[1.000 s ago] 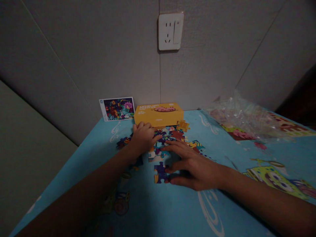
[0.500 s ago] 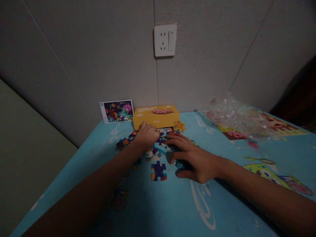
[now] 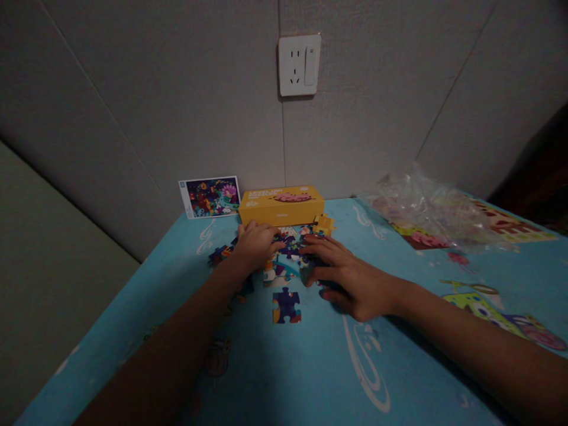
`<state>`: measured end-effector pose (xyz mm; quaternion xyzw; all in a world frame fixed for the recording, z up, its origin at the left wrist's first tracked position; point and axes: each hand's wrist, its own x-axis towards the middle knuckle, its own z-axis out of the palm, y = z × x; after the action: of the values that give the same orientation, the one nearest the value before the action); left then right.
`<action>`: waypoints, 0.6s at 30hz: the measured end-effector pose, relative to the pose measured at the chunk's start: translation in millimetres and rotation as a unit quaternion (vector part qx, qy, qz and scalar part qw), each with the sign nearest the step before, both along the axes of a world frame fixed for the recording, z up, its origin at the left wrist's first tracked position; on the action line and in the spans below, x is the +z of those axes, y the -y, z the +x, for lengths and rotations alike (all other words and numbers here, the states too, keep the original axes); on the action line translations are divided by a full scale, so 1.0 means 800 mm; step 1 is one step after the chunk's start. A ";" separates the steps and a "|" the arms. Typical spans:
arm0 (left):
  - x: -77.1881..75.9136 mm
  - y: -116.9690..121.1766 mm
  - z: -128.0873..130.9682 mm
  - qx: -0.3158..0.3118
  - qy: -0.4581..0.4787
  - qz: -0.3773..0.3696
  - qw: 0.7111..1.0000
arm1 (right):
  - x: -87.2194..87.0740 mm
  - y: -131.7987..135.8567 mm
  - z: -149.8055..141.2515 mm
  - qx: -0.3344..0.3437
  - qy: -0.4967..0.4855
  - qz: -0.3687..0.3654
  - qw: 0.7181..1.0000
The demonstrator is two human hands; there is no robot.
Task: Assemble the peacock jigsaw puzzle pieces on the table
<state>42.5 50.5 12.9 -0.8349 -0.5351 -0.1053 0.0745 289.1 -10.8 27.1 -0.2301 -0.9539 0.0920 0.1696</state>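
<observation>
My left hand (image 3: 256, 247) is over the far left part of a cluster of jigsaw pieces (image 3: 280, 269), its fingers bent and its thumb apart from the index finger. Nothing shows between them. To the right, my right hand (image 3: 344, 277) lies low over more pieces with its fingers spread, partly hiding them. Near me, one loose purple jigsaw piece (image 3: 286, 306) rests by itself on the blue cloth. Dark pieces (image 3: 217, 255) lie left of my left hand. A yellow piece (image 3: 325, 225) leans near the box corner.
Against the wall stand a yellow puzzle box (image 3: 281, 207) and a picture card (image 3: 212, 197). Clear plastic wrapping (image 3: 426, 207) lies over printed sheets at the right. The blue patterned tablecloth (image 3: 319, 367) covers the table. A wall socket (image 3: 299, 65) is above the box.
My left hand has shifted slightly left, and its thumb has come away from the fingers. My right hand stays nearly in place, its fingers slightly moved. The view has tilted a little.
</observation>
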 end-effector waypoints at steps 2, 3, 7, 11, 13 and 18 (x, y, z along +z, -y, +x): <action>-0.003 0.001 -0.004 -0.013 0.022 0.011 1.000 | -0.001 0.000 0.000 0.000 -0.006 -0.001 1.000; -0.005 0.002 -0.006 -0.021 0.032 0.019 0.999 | -0.002 0.000 0.000 0.001 -0.009 -0.002 1.000; -0.001 0.002 -0.009 -0.065 0.076 0.074 0.992 | -0.004 0.000 0.001 -0.002 -0.017 -0.002 1.000; 0.020 0.021 -0.005 -0.124 0.139 0.156 0.970 | -0.004 0.000 0.002 -0.011 -0.011 0.006 1.000; 0.027 0.042 -0.005 -0.190 0.166 0.177 0.951 | -0.006 0.000 0.000 -0.014 -0.012 0.016 1.000; 0.009 0.093 -0.032 -0.346 0.223 0.130 0.902 | -0.012 0.005 -0.010 -0.016 -0.044 0.021 0.999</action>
<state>16.9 -23.7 20.4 -0.9050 -0.1962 -0.3769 0.0198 281.5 -14.4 17.1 -0.2375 -0.9433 0.0794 0.2180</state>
